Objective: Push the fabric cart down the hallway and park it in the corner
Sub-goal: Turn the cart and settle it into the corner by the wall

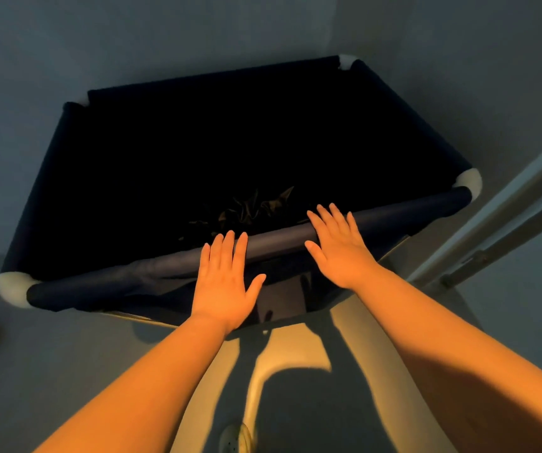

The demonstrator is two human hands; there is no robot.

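A dark navy fabric cart (407, 132) with white corner joints fills the middle of the head view, its far side close against grey walls that meet in a corner. Crumpled dark material (253, 207) lies deep inside it. My left hand (225, 282) is flat, fingers extended, over the near rim rail. My right hand (338, 246) is spread the same way over the rail further right. Neither hand curls around the rail; whether the palms touch it I cannot tell.
Grey walls (132, 44) stand behind and left of the cart. A metal door frame or rail (505, 223) runs diagonally at the right. The pale floor (67, 354) shows my arms' shadows, and a shoe tip (237, 439) is at the bottom edge.
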